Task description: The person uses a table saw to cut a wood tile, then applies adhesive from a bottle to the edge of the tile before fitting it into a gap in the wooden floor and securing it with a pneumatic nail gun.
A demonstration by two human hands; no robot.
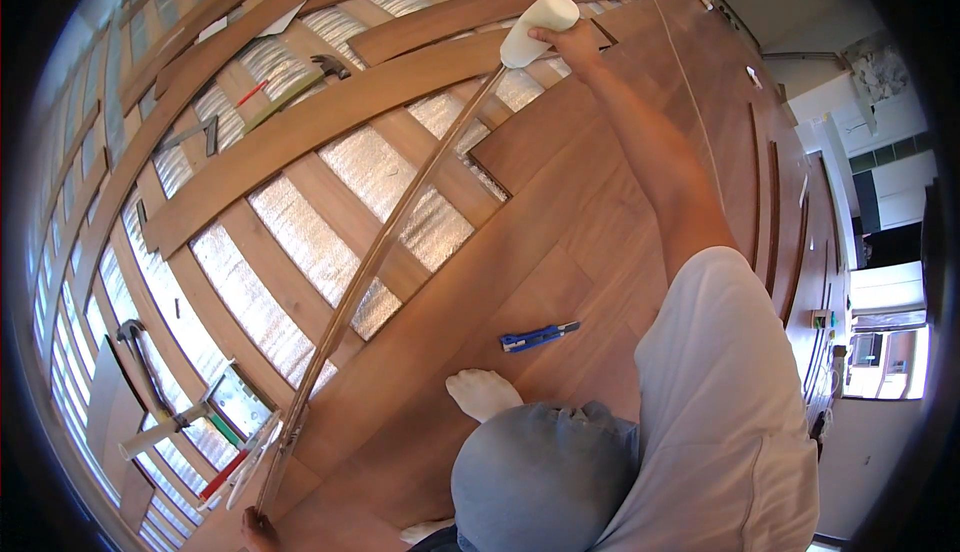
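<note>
My right hand (568, 42) is stretched far out, its fingers closed round a smooth white roll-like thing (528, 37) with rounded ends. From this thing a long, narrow, shiny brownish strip (375, 252) runs down to the lower left. At the strip's near end, by the lower edge, my left hand (258, 530) is closed on it; only part of that hand shows. The strip crosses above wooden joists (310, 182) with silver foil between them. On the laid brown floorboards (560, 282), in front of my knee, lies a blue utility knife (540, 337).
Loose planks (270, 162) lie across the joists. A claw hammer (140, 352) and other tools rest at the left; another hammer (330, 66), a metal square (207, 136) and a red pencil (252, 93) lie farther off. A thin cord (680, 82) crosses the boards at right.
</note>
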